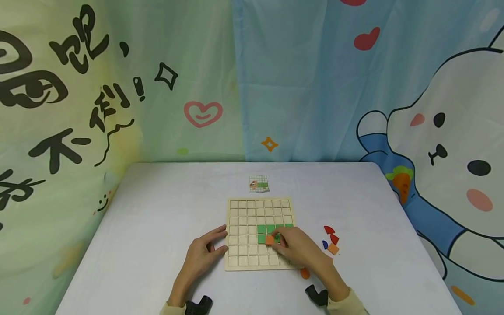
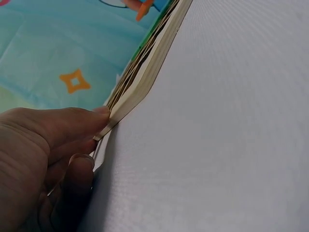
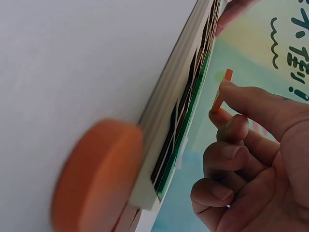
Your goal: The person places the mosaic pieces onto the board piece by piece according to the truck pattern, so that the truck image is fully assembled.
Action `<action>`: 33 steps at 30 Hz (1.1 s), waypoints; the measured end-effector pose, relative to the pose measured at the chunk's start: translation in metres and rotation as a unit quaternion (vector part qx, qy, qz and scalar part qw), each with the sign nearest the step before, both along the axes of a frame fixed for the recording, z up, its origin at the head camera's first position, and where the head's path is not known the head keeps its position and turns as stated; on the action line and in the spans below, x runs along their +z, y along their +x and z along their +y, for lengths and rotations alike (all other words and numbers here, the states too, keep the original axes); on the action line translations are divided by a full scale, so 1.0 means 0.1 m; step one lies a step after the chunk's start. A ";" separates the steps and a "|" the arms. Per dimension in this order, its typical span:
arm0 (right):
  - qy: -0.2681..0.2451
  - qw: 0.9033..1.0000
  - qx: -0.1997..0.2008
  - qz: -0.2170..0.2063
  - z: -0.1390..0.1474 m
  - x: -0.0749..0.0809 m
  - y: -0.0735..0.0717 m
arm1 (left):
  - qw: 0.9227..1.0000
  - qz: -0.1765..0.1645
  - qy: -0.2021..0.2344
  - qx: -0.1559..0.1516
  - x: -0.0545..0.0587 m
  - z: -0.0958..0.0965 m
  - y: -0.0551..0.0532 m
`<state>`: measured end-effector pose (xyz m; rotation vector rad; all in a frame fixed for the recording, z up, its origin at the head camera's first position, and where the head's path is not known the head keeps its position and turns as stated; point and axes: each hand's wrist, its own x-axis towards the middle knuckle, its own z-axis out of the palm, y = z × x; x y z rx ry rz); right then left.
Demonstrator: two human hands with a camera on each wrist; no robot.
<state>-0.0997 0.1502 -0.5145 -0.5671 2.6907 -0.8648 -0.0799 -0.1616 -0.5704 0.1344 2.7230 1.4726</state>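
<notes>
In the head view a pale wooden grid board (image 1: 238, 258) lies on the white table, with several green square tiles (image 1: 261, 229) in its right-hand cells. My right hand (image 1: 302, 247) pinches an orange square tile (image 1: 269, 240) between thumb and index finger, over the green tiles. From the right wrist view, that orange tile (image 3: 229, 75) shows on edge, tilted above the board, and the other fingers curl in loosely. My left hand (image 1: 202, 253) touches the board's left edge with its thumb and index fingertip spread apart; the left wrist view shows a fingertip (image 2: 101, 110) at the rim.
Right of the board lie two red pieces (image 1: 334, 239), a blue piece (image 1: 324, 245) and an orange square (image 1: 333, 249). A rounded orange piece (image 1: 305, 274) sits by the board's lower right corner, partly under my right forearm. Behind the board is a small picture card (image 1: 258, 184).
</notes>
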 end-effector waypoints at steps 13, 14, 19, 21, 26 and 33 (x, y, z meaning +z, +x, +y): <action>-0.014 1.000 0.016 0.020 -0.19 0.00 -0.01 | 1.000 0.025 0.005 -0.009 -0.03 -0.01 0.01; -0.013 1.000 0.017 0.022 -0.20 -0.01 -0.02 | 1.000 0.028 0.003 -0.010 -0.03 -0.01 0.01; -0.005 0.999 0.025 0.032 -0.27 -0.02 -0.05 | 0.999 0.039 -0.001 -0.014 -0.04 -0.01 0.00; -0.001 0.999 0.027 0.036 -0.30 -0.03 -0.06 | 0.999 0.034 0.002 -0.013 -0.03 -0.01 0.00; 0.000 0.999 0.038 0.036 -0.34 -0.03 -0.09 | 1.000 0.010 0.006 -0.006 -0.01 -0.01 0.00; 0.010 0.998 0.042 0.035 -0.39 -0.05 -0.12 | 1.000 0.006 0.002 -0.003 -0.02 -0.01 0.00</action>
